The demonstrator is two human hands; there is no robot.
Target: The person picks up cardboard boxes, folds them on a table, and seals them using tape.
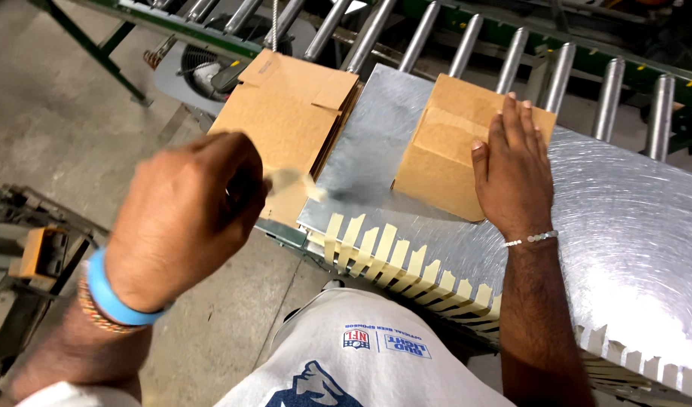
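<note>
Nearest the camera, at the bottom of the frame, a white printed shirt (361, 362) fills the lower middle, cut off by the edge. Left of it, the left hand (184, 215) is raised and blurred; its grip is pinched on a pale strip of tape (294, 181), itself smeared so that its length and far end are hard to make out. A blue wristband (112, 294) and a beaded bracelet (93, 313) circle that wrist.

Along the near edge of the metal worktop (632, 226), running from centre frame to the lower right corner, hangs a row of pre-cut tape strips (406, 264); the last ones are cropped.

Further in, the right hand (515, 173) lies flat, fingers spread and grip released, on the top of a small closed cardboard box (444, 147) standing on the worktop at centre. The hand covers the box's right side. A thin beaded bracelet sits on that wrist.

Left of the box, a stack of flattened cardboard boxes (285, 113) leans at the worktop's edge.

Beyond, across the top of the frame, steel conveyor rollers (511, 56) in a green frame run out of view.
</note>
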